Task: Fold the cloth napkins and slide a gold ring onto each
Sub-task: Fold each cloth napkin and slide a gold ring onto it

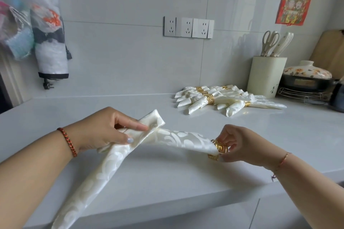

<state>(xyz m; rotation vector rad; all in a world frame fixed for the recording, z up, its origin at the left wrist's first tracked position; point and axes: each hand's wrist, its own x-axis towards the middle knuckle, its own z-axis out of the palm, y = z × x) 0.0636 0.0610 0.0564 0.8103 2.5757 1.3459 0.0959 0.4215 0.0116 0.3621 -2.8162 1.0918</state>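
Observation:
A cream patterned cloth napkin (115,154), folded into a long band, is held above the white counter (186,173). My left hand (104,130) pinches it at a bend, with one end hanging down toward the counter's front edge. The other end runs right into a gold ring (219,149), which my right hand (236,145) pinches between thumb and fingers. The napkin's tip sits just inside the ring. Behind, at the right, lies a pile of folded napkins (223,100), each with a gold ring around it.
A cream knife block (264,76) with scissors and knives stands at the back right, beside a floral-lidded pot (307,78) on a wire rack. Wall sockets (188,28) sit on the tiled wall. Bags (48,24) hang at the left. A wooden board (331,52) leans far right.

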